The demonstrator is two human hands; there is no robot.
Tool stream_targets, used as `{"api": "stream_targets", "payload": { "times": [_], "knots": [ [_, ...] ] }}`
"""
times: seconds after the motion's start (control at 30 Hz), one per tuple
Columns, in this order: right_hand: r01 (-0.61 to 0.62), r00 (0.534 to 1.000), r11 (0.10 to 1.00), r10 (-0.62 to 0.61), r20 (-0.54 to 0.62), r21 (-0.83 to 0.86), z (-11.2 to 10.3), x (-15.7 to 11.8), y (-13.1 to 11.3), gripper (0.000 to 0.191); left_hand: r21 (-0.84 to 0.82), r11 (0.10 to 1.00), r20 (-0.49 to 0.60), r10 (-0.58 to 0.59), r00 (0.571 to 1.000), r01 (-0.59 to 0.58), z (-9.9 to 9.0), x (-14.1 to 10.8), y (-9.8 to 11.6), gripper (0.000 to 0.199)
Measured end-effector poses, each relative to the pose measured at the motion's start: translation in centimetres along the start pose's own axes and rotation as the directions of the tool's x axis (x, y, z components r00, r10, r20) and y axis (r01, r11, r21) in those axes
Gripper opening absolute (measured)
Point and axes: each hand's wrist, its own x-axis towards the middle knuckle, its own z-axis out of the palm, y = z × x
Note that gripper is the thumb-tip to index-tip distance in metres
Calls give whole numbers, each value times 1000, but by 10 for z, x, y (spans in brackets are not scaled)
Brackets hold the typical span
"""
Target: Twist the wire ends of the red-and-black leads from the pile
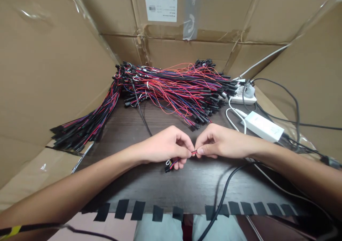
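My left hand and my right hand meet over the middle of the dark table. Between their fingertips they pinch a short stretch of a wire harness with red and black wires. A black connector with red, blue, white and yellow wires pokes out below my left hand. The rest of this harness is hidden by my fingers. Beyond my hands lies a large heap of wire harnesses with red, blue and black wires and black connectors.
Another bundle of harnesses hangs toward the left edge. At right sit a white power adapter and a power strip with cables. A black cable crosses the front edge, where several black tape pieces stick. Cardboard walls enclose the table.
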Motion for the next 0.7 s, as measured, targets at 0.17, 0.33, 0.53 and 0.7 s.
{"api": "stream_targets", "payload": {
  "times": [0.17, 0.33, 0.53, 0.7],
  "knots": [
    [-3, 1000, 1000, 3, 0, 22, 3, 2, 1, 20, 111, 994, -57, 11, 998, -4, 4, 0, 0, 13],
    [8, 999, 998, -11, 41, 63, 1, 2, 4, 21, 247, 969, -76, 35, 997, -15, 0, -2, 3, 13],
    [5, 998, 996, -11, 67, 89, -3, 1, 6, 22, 281, 960, -23, 27, 999, -20, -8, -3, 3, 13],
    [-8, 996, 995, -1, 91, 103, -6, 3, 11, 25, 260, 965, 14, 24, 1000, -27, -11, -2, 2, 13]
  ]
}}
